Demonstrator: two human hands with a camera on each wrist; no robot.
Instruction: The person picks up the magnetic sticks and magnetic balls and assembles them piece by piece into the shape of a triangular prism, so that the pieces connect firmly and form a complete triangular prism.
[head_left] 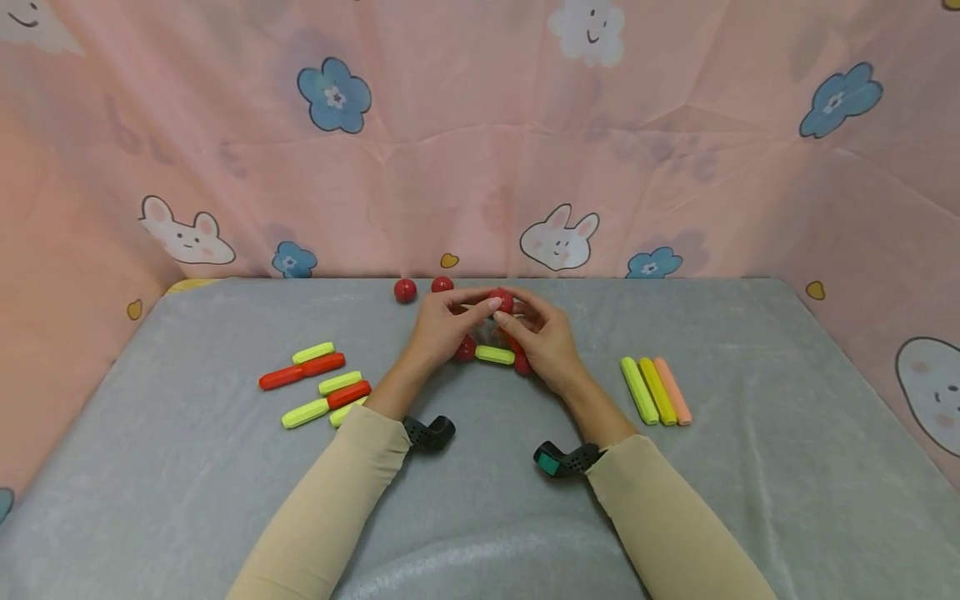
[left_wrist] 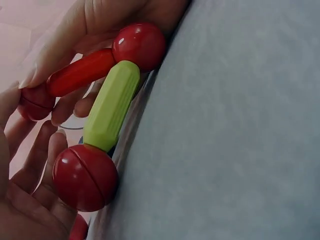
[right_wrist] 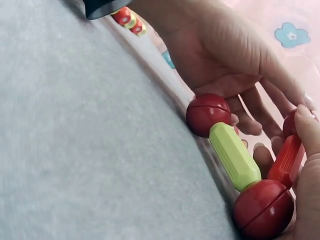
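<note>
My left hand (head_left: 442,329) and right hand (head_left: 551,342) meet around a red ball (head_left: 501,300), which both thumbs and fingers pinch. From that ball a red rod (left_wrist: 81,73) runs down to a second red ball (left_wrist: 140,46) beside my right palm. A yellow-green rod (head_left: 495,355) joins this second ball to a third red ball (right_wrist: 208,115) by my left palm. In the wrist views, rods and balls touch end to end, forming an open-sided frame. Some fingertips are hidden behind the held ball.
Two loose red balls, one at the left (head_left: 405,291) and one nearer my hand (head_left: 442,284), sit at the table's back edge. Several yellow-green and red rods (head_left: 322,363) lie left. Yellow-green, yellow and peach rods (head_left: 657,392) lie right. A pink curtain (head_left: 450,167) hangs behind the grey-covered table (head_left: 480,533).
</note>
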